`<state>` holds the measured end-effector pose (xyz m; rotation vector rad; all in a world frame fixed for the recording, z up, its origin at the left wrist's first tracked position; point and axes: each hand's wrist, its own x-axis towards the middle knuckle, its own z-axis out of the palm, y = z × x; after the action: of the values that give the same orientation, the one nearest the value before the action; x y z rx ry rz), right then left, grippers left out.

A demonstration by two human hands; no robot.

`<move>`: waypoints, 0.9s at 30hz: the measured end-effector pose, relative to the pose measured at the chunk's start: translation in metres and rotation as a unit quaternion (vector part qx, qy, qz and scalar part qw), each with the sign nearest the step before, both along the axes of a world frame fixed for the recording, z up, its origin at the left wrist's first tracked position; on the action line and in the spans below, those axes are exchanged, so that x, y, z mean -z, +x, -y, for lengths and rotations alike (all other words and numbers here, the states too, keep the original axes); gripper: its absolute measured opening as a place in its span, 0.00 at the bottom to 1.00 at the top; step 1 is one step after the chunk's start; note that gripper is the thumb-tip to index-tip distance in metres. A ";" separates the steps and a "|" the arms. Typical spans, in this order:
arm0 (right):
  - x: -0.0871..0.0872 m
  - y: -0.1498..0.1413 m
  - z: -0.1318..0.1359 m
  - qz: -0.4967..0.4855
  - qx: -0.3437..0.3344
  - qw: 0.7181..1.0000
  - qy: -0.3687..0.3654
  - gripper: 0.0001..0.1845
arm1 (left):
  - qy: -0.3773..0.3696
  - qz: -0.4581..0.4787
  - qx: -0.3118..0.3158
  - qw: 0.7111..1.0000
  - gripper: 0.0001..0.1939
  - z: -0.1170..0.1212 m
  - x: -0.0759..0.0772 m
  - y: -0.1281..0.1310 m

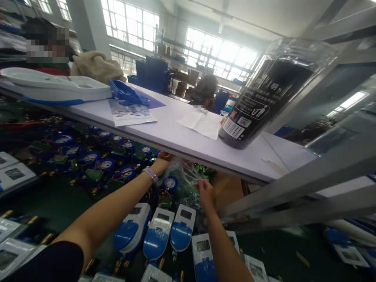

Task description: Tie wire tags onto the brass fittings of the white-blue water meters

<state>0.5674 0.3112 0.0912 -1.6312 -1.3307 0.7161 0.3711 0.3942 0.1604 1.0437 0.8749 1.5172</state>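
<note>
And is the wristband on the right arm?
No, the wristband circles the wrist of the left hand, while the wrist below the right hand is bare.

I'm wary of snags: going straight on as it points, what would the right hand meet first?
Most likely the crumpled clear plastic, which the right hand seems to pinch; depth beyond is unclear.

Beneath a white shelf [170, 120], the right hand [206, 192] pinches clear plastic [184, 182]; the left hand [162, 162], fingers partly hidden, is at its other side. Blue-and-white devices [158, 234] lie below, and a black-labelled bottle [255, 98] stands on the shelf.
</note>
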 end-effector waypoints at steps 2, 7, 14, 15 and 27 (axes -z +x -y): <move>-0.017 -0.002 -0.004 -0.053 -0.011 0.999 0.007 0.17 | 0.044 0.007 -0.045 0.998 0.15 0.000 -0.008 -0.009; -0.050 -0.010 0.011 0.020 -0.051 0.996 0.065 0.17 | 0.102 0.038 -0.053 0.993 0.08 0.028 -0.035 -0.032; -0.031 -0.015 0.085 0.227 -0.309 0.922 0.057 0.24 | 0.140 -0.356 0.283 0.879 0.09 0.147 -0.038 -0.107; -0.028 -0.018 0.094 0.220 -0.326 0.919 0.028 0.25 | 0.128 -0.398 0.332 0.846 0.09 0.166 -0.031 -0.115; 0.014 -0.146 0.083 0.401 -0.303 0.862 -0.060 0.33 | 0.158 -0.458 0.259 0.835 0.08 0.267 -0.013 -0.118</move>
<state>0.4217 0.2286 0.0768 -1.6756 -2.5207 0.4635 0.2527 0.1277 0.1738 2.1395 0.8540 0.6465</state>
